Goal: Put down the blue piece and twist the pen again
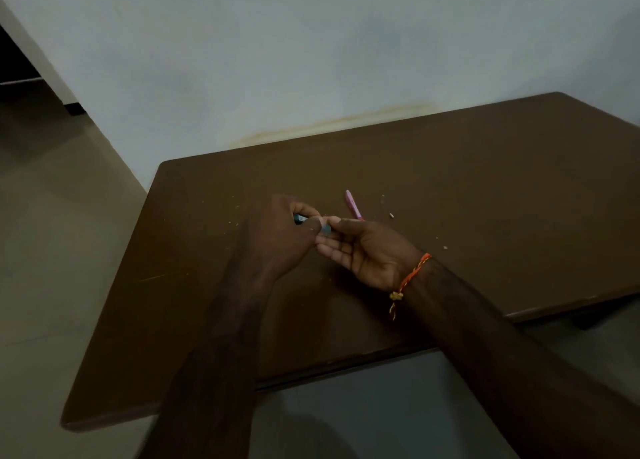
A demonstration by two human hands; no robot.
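My left hand (280, 237) grips a small dark teal object (300, 219) above the brown table (485, 188); most of the object is hidden by the fingers. My right hand (367, 251), palm up with an orange thread band at the wrist, pinches the same object's near end (326, 229) between thumb and fingertips. A pink pen (352, 205) lies on the table just behind my right hand, its lower end hidden by the fingers.
Small pale crumbs and shavings (392, 215) are scattered on the table around the hands. A pale wall (311, 60) stands right behind the table. Tiled floor (52, 251) lies to the left, with a dark doorway (17, 64) at the far left.
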